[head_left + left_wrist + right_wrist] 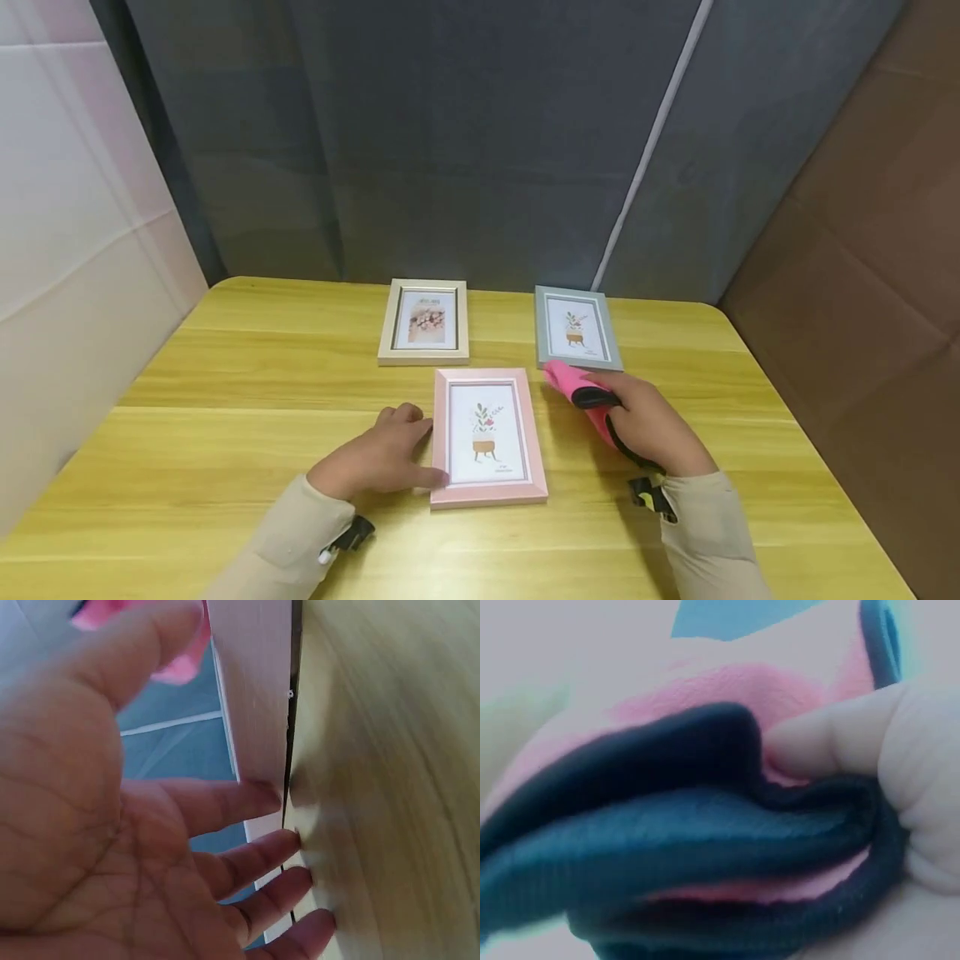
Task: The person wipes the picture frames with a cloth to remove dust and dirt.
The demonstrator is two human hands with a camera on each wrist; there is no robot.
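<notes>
A pink picture frame [489,494] with a potted-plant print lies face up near the middle of the table. Beside its left edge is my left hand [386,454], the thumb at the lower left corner. The left wrist view shows the fingertips [259,796] touching the side of the pink frame, fairly straight and spread. My right hand [651,421] grips a folded pink cloth [567,379] with dark edging, held right of the pink frame. In the right wrist view, fingers pinch the bunched cloth [727,686]; part of the hand is out of view.
Behind the pink frame, a gold picture frame [386,337] lies at the back. A grey-blue picture frame [542,329] lies to its right, just beyond the cloth. The wooden table [225,433] ends at a dark curtain [450,150], with fabric walls on both sides.
</notes>
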